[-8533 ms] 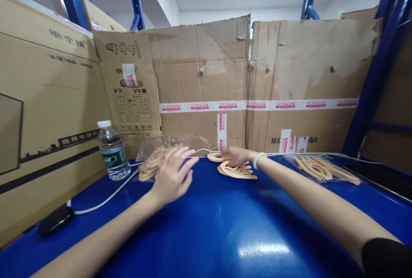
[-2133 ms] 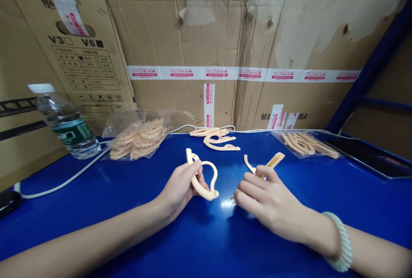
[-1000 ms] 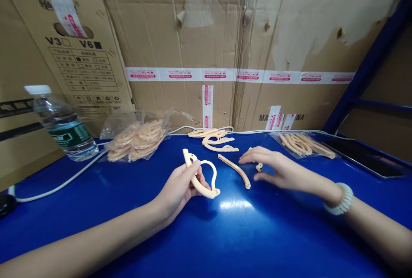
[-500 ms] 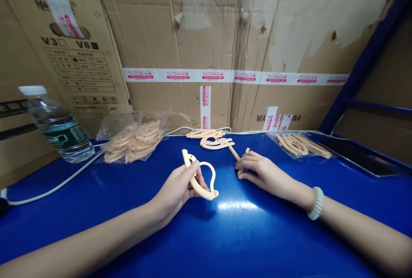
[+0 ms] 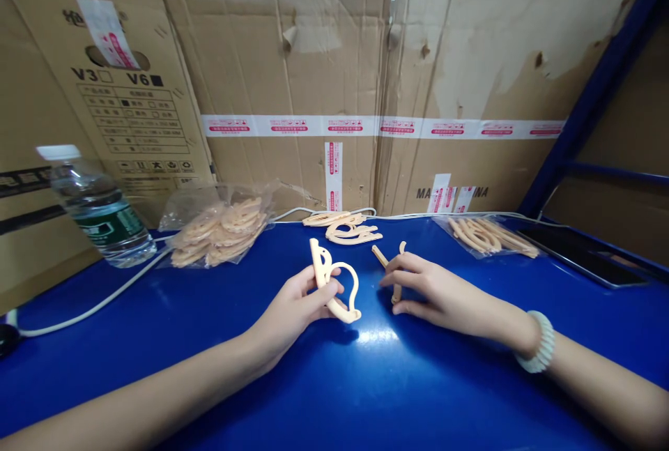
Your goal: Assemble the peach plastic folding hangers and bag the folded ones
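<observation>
Above the blue worktop (image 5: 313,395), the left hand (image 5: 295,308) is pinching a looped beige piece (image 5: 319,272), while the right hand (image 5: 439,291) is curling its fingers around 2 slimmer pieces (image 5: 379,254); whether they're gripping, I can't tell. We're apparently watching loose parts being picked over, the next move likely calling for a secure right-hand pinch.

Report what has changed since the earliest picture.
The left hand, then open, now holds a looped beige piece. The right hand came nearer from the loose pile and touches another beige piece. The water bottle and both bagged bundles stayed put.
</observation>
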Tool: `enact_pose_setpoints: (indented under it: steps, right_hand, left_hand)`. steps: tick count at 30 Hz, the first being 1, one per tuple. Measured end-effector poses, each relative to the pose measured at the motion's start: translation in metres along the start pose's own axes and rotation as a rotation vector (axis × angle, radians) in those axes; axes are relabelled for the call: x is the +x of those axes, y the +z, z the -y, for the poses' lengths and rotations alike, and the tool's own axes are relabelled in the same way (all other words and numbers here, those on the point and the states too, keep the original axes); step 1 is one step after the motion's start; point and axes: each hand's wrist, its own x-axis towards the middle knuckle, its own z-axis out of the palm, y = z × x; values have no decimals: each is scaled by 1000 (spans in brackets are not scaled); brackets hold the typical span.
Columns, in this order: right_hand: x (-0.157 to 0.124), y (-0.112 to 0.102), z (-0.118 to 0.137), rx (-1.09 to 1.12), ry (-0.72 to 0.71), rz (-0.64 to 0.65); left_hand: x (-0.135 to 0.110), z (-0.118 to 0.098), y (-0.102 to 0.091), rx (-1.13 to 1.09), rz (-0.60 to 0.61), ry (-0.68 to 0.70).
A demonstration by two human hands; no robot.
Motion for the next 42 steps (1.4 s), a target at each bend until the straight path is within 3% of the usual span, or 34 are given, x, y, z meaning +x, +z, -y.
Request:
enact_pose_setpoints:
  steps: [3,9,14,20,22,31,34,42]
  right_hand:
    - [0,6,13,-51,-72,-71]
    - [1,20,34,-209,-192,-76]
    - [-2,16,35,186,-103,-232]
    - [0,8,32,714,19,-98]
    - [0,9,29,841,47,-112]
    - [9,20,24,1021,283,-354]
    - [12,26,22,1130,368,-260]
    - [10,35,28,1209,481,106]
  left_hand:
    - [-2,2,1,112,25,69]
    - [-8,2,3,329,12,200]
    - [-9,2,1,426,-26,301]
    - [-14,1,1,624,13,427]
    - [-16,0,1,634,3,443]
    - [-13,-2,0,703,-156,451]
    - [-12,1,-2,841,-148,492]
    - [-14,7,-1,1661,70,610]
